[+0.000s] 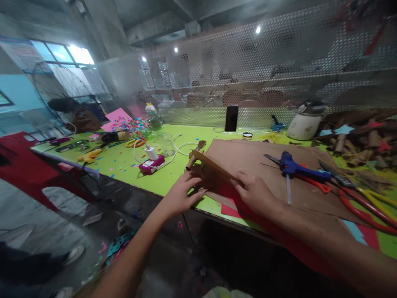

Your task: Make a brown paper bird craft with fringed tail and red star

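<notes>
My right hand (pixel 252 192) pinches the near end of a folded strip of brown paper (pixel 214 164), which slants up and away to the left. The strip's far end reaches a small rolled brown paper tube (pixel 190 162) with a frayed tip. Just in front of that tube is my left hand (pixel 182 192), its fingers apart beside the brown paper; whether they touch it is hard to see. Beneath the strip lies a large brown paper sheet (pixel 245 155), with red paper (pixel 229 211) showing under its front edge.
On the sheet rest a blue-handled glue gun (pixel 290 165) and red-handled scissors (pixel 316 185). A purple power strip (pixel 151 164) with a white charger stands left. A phone (pixel 231 118) leans upright at the back. Brown paper rolls (pixel 366 155) are heaped right, near a white jar (pixel 304 122).
</notes>
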`<state>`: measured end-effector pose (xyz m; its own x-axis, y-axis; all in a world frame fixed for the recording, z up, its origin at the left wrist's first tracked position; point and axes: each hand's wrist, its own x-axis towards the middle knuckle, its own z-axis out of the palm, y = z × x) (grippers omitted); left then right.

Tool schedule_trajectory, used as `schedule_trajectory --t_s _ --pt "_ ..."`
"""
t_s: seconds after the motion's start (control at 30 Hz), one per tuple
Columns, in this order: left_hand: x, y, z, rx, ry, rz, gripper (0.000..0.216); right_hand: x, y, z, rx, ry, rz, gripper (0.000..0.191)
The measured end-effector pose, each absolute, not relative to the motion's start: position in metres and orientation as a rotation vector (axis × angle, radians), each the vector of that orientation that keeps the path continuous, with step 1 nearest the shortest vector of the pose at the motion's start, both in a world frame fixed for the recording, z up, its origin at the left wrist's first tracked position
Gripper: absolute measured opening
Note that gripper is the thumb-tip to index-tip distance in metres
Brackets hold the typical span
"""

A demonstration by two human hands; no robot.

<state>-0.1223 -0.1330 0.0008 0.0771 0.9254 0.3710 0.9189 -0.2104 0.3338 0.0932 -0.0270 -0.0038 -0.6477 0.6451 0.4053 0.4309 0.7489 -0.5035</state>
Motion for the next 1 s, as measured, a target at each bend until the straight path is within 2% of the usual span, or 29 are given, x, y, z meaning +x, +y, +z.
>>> schedule_trajectory --t_s 0.1,0.27,0.4,0.63,0.87,1.0 --pt "-0.119 -0.13 0.002 2.348 1.956 0.676 0.043 0.094 -0.026 -0.001 -0.802 -2.39 0.485 0.022" --pt "-0.122 -0.123 0.008 2.36 1.888 0.597 0.029 0.097 -0.018 0.008 -0.809 -2.414 0.533 0.021" --pt "-0.129 -0.125 0.012 2.293 1.883 0.667 0.03 0.098 -0.013 0.014 -0.822 -2.411 0.566 0.024" --pt "-0.145 -0.124 0.014 2.083 2.214 1.005 0.027 0.098 -0.01 0.014 -0.838 -2.404 0.564 0.025" --pt "-0.141 -0.123 0.011 2.184 2.157 0.996 0.022 0.098 -0.009 0.009 -0.818 -2.406 0.582 0.025" --pt "-0.132 -0.128 0.011 2.299 2.06 0.855 0.021 0.098 -0.011 0.01 -0.796 -2.412 0.588 0.026"
